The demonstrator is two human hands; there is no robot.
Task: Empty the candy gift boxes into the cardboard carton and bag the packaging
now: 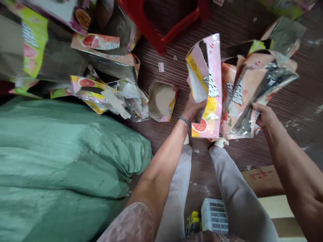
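Note:
My left hand (193, 109), with a braided band at the wrist, is closed on a pink and yellow carton (214, 87) printed with grapefruit. The carton stands upright, with its side cut open. To its right, my right hand (264, 114) grips the lower right edge of a bundle of peach-coloured cartons (248, 87) with clear plastic windows. The two held items are side by side and look very close together. My left fingers are partly hidden behind the carton.
Opened cartons (161, 99) and plastic pieces lie at the upper left. A large green sack (63, 161) fills the lower left. A red stool (180, 28) stands ahead. Below are a white basket (214, 215) and a cardboard box (263, 181). More cartons (285, 33) lie upper right.

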